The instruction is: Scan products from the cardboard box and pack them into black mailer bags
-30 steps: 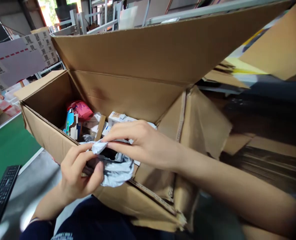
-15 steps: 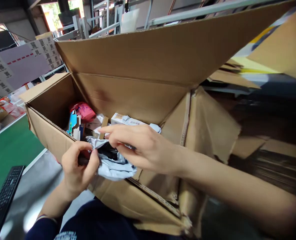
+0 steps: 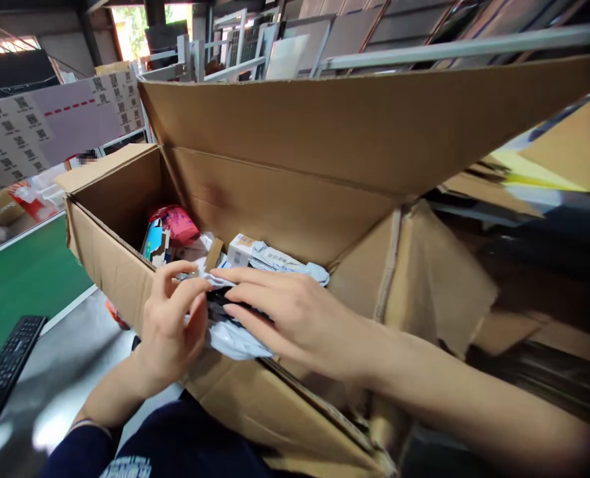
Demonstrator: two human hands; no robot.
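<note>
1. One cardboard carton (image 3: 106,265) stands with its flaps folded open, its load still inside.
2. Several goods remain in it: a pink-red packet (image 3: 174,224), a blue-printed box (image 3: 151,242) and a white box (image 3: 241,249).
3. A grey-white plastic mailer (image 3: 238,343) sits between our hands, just over the carton's near rim, with something dark still partly inside it.
4. Our left hand (image 3: 170,325) pinches the mailer's upper edge, thumb and fingers together. Our right hand (image 3: 295,320) lies across it, but we cannot tell whether it clamps.
</note>
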